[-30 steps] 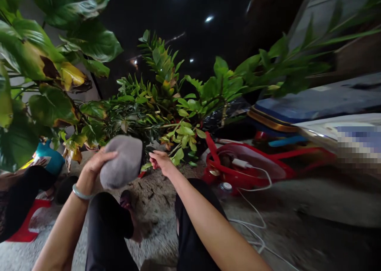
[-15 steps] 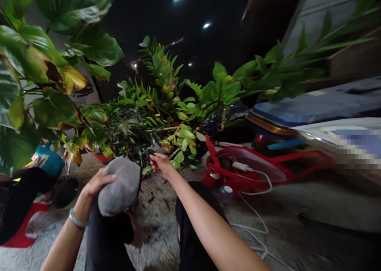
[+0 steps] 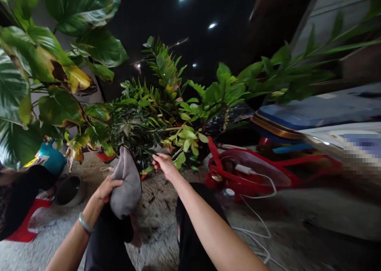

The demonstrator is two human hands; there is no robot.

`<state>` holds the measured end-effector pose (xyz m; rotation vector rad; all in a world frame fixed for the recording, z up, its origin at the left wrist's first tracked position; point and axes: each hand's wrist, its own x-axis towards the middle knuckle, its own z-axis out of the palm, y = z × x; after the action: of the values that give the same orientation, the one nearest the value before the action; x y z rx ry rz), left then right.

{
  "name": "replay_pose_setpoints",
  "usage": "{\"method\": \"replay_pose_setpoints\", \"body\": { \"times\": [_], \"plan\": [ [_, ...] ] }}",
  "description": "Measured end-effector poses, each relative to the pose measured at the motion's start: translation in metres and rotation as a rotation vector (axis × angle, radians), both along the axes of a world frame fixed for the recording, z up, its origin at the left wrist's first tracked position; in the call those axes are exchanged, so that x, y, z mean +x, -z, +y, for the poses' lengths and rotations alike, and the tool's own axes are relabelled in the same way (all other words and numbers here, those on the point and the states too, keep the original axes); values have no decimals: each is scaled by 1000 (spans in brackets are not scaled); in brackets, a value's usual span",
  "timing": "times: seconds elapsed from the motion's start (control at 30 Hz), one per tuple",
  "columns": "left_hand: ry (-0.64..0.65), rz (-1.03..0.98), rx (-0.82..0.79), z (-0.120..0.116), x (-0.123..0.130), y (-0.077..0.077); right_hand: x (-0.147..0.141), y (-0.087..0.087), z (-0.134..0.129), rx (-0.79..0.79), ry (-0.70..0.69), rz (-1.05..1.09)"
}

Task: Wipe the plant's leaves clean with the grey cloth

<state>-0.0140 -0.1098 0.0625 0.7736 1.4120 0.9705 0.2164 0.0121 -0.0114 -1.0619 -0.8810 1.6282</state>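
Observation:
My left hand (image 3: pixel 108 188), with a pale bangle on the wrist, is closed on a soft grey cap-like piece of fabric (image 3: pixel 127 187) with a dark edge. It hangs over my left knee, folded at its top. My thumb lies across the near side, and the other fingers are hidden. In front of me, my right hand (image 3: pixel 163 164) is closed in a pinch at the low edge of a dark, narrow-leaved plant (image 3: pixel 131 134). Its fingertips meet a thin stem or leaf. Lighter green leaves (image 3: pixel 187 138) hang just above that hand.
A red bag (image 3: pixel 253 175) with a white charger (image 3: pixel 243 168) and cable stands at the right. Stacked boxes (image 3: pixel 282 114) lie behind it. Large leaves (image 3: pixel 59 104) overhang the left. Below them are a grey pot (image 3: pixel 70 191), a red stool (image 3: pixel 28 223) and another person's dark-clothed leg (image 3: pixel 20 201).
My left hand has moved slightly right, and the grey fabric has turned from a rounded shape to a narrower, folded one. The right hand keeps its pinch at the plant.

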Motion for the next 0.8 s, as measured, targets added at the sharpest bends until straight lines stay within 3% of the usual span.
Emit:
{"method": "replay_pose_setpoints", "body": {
  "times": [0.03, 0.1, 0.2, 0.27, 0.33, 0.4, 0.5, 0.57, 0.6, 0.63, 0.7, 0.8],
  "plan": [
    [-19, 5, 16, -3, -2, -5, 1, 0, 0, 12, -8, 1],
    [-109, 14, 133, 4, -8, -30, 1, 1, 1, 43, -25, 17],
    [-292, 17, 416, 40, -9, -83, -2, 0, 1, 71, -30, 24],
    [-318, 51, 511, 67, -1, -105, -4, -2, 1, 74, -28, 20],
    [-258, 144, 499, 85, 11, -105, -5, -3, 0, 64, -29, 21],
    [-112, 296, 420, 87, 21, -86, -5, -4, -1, 35, -27, 22],
    [297, 501, 258, 63, 25, -51, -2, -4, -2, -11, -22, 5],
    [546, 514, 174, 43, 20, -46, 2, -2, -3, -3, -30, -5],
    [596, 489, 154, 36, 17, -51, 3, -1, -3, 11, -39, -5],
    [584, 457, 163, 32, 14, -61, 4, 0, -3, 26, -46, -5],
    [415, 401, 275, 38, 13, -89, 5, 1, -2, 38, -45, -7],
    [106, 354, 574, 73, 28, -122, 3, 0, -1, 26, -25, -5]
  ]
}}
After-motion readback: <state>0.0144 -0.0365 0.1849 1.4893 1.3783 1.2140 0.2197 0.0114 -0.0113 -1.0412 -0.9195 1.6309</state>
